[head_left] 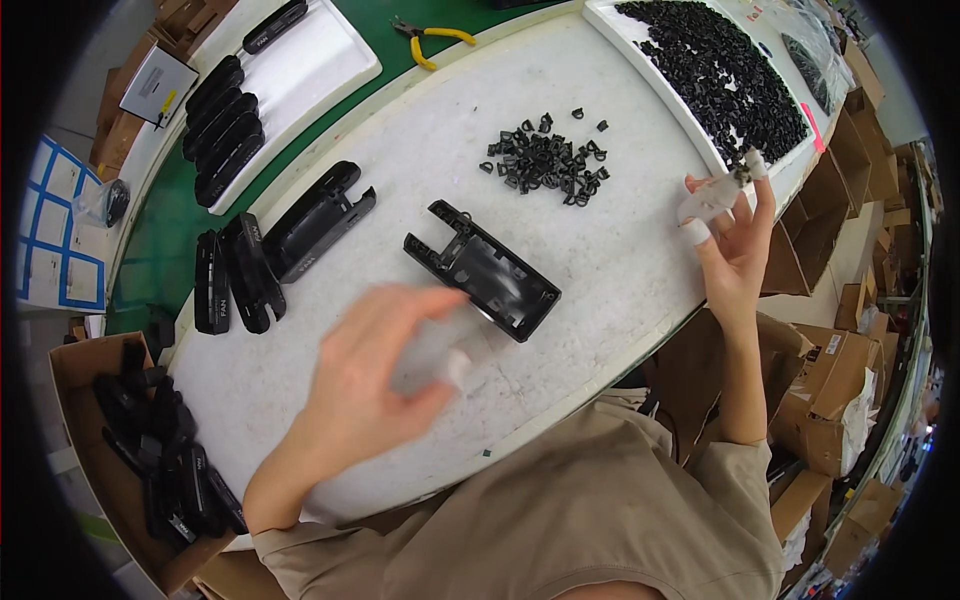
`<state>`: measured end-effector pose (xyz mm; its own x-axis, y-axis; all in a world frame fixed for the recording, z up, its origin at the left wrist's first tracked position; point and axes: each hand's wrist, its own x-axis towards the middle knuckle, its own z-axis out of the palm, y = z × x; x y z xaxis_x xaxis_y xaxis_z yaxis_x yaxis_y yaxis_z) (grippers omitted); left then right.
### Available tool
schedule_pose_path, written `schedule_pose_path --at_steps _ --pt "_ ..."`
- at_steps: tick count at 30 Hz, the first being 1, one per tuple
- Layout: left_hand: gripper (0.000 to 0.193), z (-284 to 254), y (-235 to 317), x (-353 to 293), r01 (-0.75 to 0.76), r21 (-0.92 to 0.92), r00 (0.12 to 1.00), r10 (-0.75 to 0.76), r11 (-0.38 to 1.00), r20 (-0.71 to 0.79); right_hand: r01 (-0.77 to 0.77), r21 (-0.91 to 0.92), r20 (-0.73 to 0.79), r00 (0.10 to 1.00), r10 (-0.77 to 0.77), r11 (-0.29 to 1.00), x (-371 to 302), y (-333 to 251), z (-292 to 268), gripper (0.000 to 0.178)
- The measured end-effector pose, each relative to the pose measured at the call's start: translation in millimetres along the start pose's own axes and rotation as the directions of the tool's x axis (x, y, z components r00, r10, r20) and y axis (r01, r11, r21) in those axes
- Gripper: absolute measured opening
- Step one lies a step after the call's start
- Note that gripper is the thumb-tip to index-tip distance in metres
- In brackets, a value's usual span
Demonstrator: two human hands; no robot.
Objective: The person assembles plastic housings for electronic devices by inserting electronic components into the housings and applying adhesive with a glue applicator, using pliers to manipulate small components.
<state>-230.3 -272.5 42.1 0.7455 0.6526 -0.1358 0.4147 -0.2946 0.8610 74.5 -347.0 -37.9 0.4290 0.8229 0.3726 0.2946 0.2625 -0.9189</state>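
Black plastic housing (483, 270), open side up, lay at table centre. Left hand (365, 385), blurred, hovered at its 7 o'clock, fingers spread, holding nothing discernible. Right hand (728, 225), taped fingertips pinched on one small black clip (744, 176), at 3 o'clock. Best seated square into the ribbed, matte shell. Loose clip pile (545, 158) at 12 o'clock; marbled white tabletop (620, 270).

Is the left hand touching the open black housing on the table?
Cannot tell. In the head view the blurred left hand overlaps the near corner of the black housing; contact unclear.
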Motion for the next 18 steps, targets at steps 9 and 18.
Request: schedule_pose_path --at_steps 9,18 --pt "0.031 -15.1 -58.6 26.1 -0.338 0.719 0.818 0.567 0.608 -0.095 -0.036 -0.180 -0.088 0.996 0.020 0.983 -1.9 -5.9 7.3 0.085" --pt "0.025 -1.4 -56.7 11.5 -0.425 0.609 0.777 0.615 0.669 -0.133 -0.026 -0.244 -0.081 0.997 0.006 0.969 -1.9 -4.7 6.6 0.093"
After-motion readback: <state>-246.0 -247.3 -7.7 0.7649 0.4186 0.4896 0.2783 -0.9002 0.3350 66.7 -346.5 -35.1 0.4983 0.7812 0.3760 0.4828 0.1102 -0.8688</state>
